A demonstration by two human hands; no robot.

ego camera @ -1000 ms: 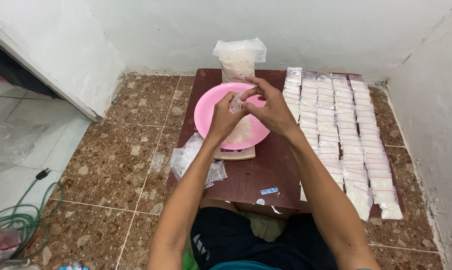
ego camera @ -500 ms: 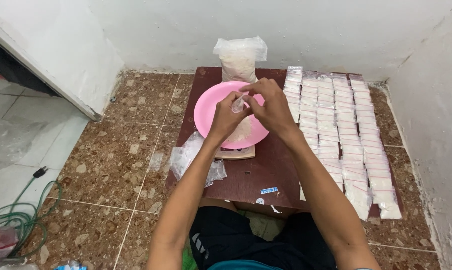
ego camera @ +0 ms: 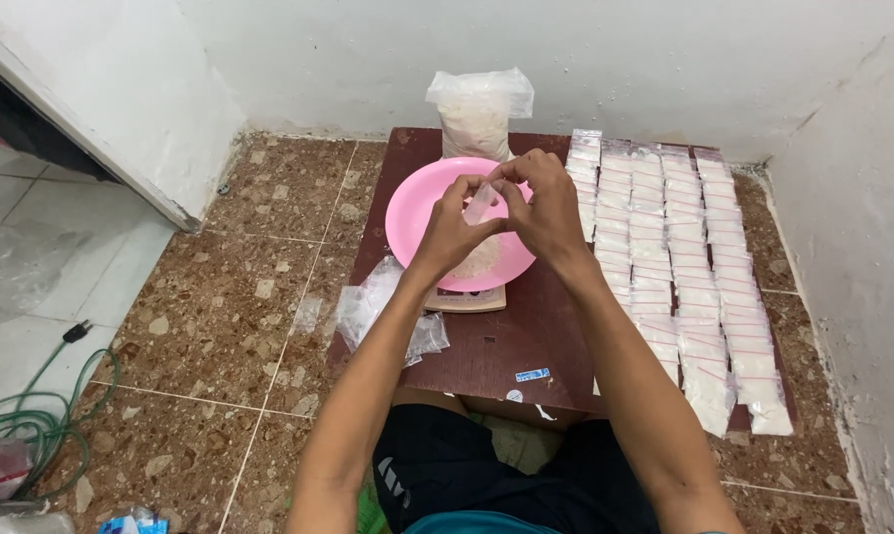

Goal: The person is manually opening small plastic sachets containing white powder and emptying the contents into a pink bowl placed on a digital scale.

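A small clear plastic zip pouch (ego camera: 479, 203) is pinched between the fingertips of the left hand (ego camera: 450, 229) and right hand (ego camera: 541, 206), held up right over a round pink plastic bowl (ego camera: 417, 213) with white grains in it. Rows of filled little clear bags (ego camera: 676, 247) are laid out just beside it on the dark brown low table (ego camera: 506, 346).

Two hands meet over a pink bowl (ego camera: 417, 213). The left hand (ego camera: 454, 222) and the right hand (ego camera: 541, 203) pinch a small clear bag (ego camera: 480, 203) between their fingertips. Behind the bag stands a big sack of white grains (ego camera: 477, 114). To its right lie rows of filled little bags (ego camera: 679, 247).
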